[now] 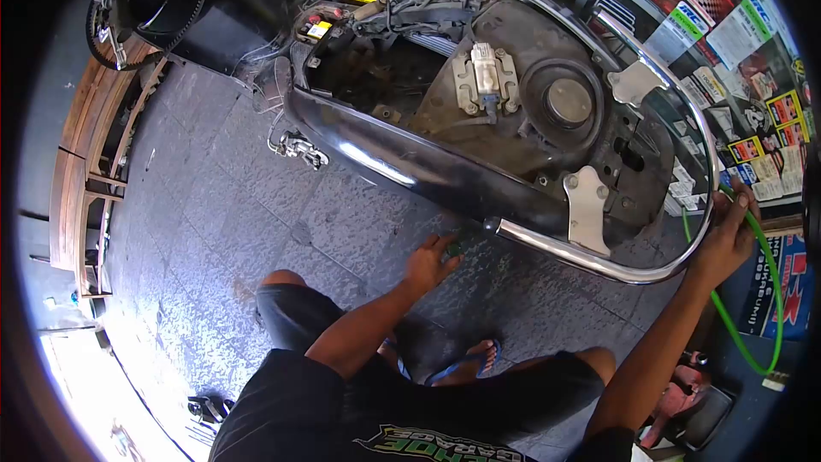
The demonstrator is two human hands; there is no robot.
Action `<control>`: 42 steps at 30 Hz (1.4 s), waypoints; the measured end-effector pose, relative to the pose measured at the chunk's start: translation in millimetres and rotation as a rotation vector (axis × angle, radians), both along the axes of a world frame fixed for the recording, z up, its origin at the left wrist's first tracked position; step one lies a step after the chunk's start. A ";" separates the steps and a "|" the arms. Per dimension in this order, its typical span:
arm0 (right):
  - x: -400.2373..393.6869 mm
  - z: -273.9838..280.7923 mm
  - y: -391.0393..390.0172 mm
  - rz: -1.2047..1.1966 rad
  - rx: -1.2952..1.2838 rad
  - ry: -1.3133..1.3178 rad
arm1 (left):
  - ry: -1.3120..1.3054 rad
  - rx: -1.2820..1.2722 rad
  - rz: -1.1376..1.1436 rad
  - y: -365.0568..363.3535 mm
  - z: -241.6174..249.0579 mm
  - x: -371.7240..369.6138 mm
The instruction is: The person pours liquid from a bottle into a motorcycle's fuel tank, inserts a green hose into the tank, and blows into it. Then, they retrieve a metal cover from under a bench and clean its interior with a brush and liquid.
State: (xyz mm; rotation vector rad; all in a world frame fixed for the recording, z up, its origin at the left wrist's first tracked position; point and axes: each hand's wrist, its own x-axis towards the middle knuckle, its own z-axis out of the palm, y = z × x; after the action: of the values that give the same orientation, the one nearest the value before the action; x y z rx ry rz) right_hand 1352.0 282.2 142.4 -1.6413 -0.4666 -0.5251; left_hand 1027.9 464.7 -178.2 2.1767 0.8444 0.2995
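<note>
A motorcycle body with its seat removed (513, 103) fills the upper middle of the head view, ringed by a chrome grab rail (599, 265). My left hand (430, 261) reaches down below the black side panel (402, 167), fingers curled on a small dark green thing that I cannot make out. My right hand (727, 235) is up at the rear end of the chrome rail, gripping a thin green hose (774, 291) that loops down to the right.
I squat on a grey tiled floor (222, 231) in blue flip-flops (466, 364). A wooden rack (85, 188) stands at the left. A wheel with a chain sprocket (145, 0) is upper left. Shelves of packaged parts (753, 60) line the right.
</note>
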 end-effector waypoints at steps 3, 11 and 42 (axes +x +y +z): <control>4.2 -6.4 -6.3 0.008 -0.025 -0.027 | 0.047 0.033 -0.011 0.5 -8.8 7.8; 4.1 -11.9 -9.3 -0.007 -0.003 -0.007 | 0.249 -0.028 0.002 1.7 -1.8 7.2; 12.8 -20.2 -11.1 0.104 0.215 0.016 | -0.401 0.769 -0.288 81.1 326.8 130.0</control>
State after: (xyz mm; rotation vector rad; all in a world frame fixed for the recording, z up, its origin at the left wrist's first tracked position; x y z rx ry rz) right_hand 1364.8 271.0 122.2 -1.4071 -0.4648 -0.4676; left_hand 1157.9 545.9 148.6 2.7429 0.1779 1.0020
